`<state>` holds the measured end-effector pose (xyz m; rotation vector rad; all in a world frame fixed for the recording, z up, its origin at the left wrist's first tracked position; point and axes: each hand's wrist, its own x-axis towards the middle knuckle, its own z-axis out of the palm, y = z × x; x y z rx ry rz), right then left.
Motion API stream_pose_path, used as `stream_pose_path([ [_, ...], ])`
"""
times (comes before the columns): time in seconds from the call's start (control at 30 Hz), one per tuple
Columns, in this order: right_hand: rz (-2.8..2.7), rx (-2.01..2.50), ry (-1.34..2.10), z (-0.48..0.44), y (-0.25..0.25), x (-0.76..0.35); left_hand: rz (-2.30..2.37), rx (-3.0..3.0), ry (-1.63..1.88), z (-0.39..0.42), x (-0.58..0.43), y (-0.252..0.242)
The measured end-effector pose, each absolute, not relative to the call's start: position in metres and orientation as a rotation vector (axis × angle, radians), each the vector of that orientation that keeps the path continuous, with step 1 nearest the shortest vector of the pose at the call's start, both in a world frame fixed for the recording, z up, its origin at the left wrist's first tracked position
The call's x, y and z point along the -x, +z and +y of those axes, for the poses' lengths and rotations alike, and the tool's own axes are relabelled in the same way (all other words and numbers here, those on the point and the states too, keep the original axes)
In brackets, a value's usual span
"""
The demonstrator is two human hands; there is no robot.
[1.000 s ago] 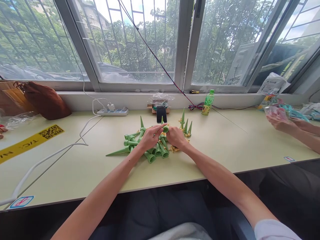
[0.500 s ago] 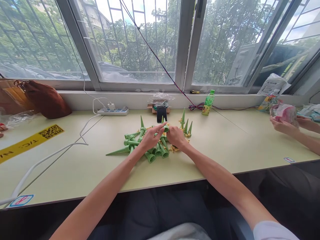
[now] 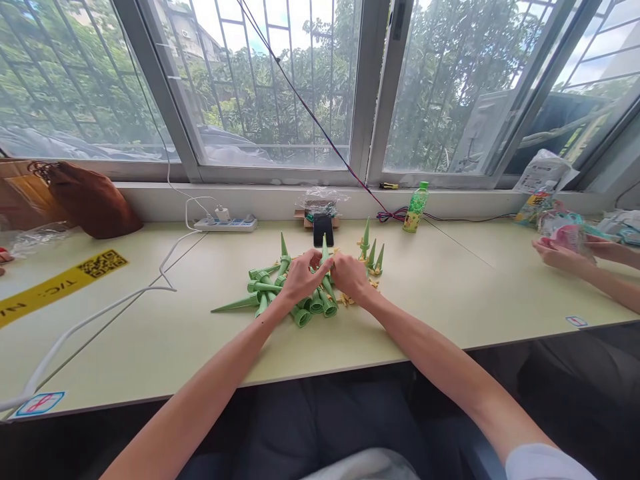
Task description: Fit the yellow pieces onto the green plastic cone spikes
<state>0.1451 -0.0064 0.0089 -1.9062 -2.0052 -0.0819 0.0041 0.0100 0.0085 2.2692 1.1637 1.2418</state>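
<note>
Green spikes [image 3: 264, 287] occupy the middle of the pale bench [image 3: 450, 300], below barred windows [image 3: 275, 87], in the head view. Both forearms [image 3: 430, 347] extend forward. The left hand [image 3: 301, 277] and right hand [image 3: 351, 273] meet over the cluster, fingers [image 3: 313, 257] bent beside an upright spike [image 3: 325, 248]; whether they pinch it cannot be told. A yellow strip [image 3: 63, 287] carries a QR code [image 3: 105, 263] and "T/C:".

Phone [image 3: 323, 230] behind the cones [image 3: 303, 316]
</note>
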Motion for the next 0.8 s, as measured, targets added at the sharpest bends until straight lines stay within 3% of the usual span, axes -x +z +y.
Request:
stream_pose_path([
  [0.43,-1.829,1.573,0.018,0.000,-0.002,-0.149,0.997,-1.540,1.207,0.018,-0.004,0.007],
  [0.8,-1.666,1.209,0.204,0.005,-0.005,-0.148,0.962,-1.505,1.257,0.017,-0.005,0.007],
])
